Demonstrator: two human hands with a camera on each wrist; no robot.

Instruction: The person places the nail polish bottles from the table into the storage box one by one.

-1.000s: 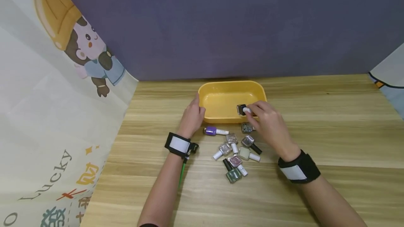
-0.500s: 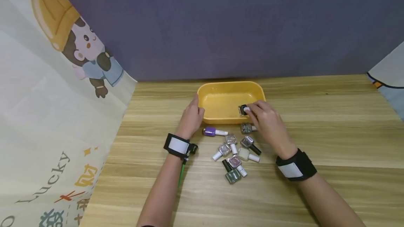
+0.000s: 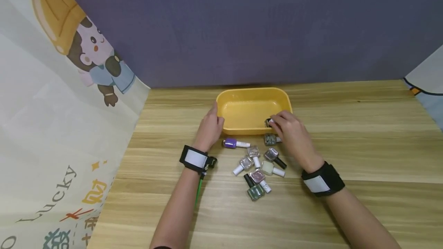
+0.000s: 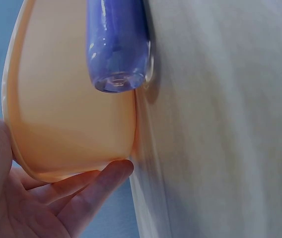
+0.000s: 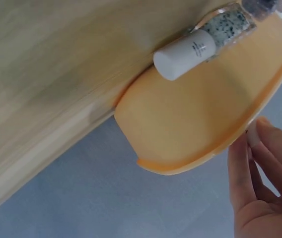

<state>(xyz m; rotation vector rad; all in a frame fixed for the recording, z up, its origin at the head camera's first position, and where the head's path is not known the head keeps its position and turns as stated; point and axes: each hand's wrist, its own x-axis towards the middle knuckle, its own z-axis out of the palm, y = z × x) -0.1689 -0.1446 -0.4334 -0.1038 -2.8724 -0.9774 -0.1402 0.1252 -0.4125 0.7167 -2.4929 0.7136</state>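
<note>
The right hand [image 3: 293,135] partly hides the dark bottle [image 3: 268,123]. The left wrist view's top edge cuts off the purple bottle [image 4: 116,44].

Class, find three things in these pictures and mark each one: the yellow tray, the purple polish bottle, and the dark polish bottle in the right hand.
Yellow tray [image 3: 241,115]: head view, bare inside floor.
Purple polish bottle [image 4: 116,47]: left wrist view, body.
Dark polish bottle [image 3: 267,123]: head view, visible body.
</note>
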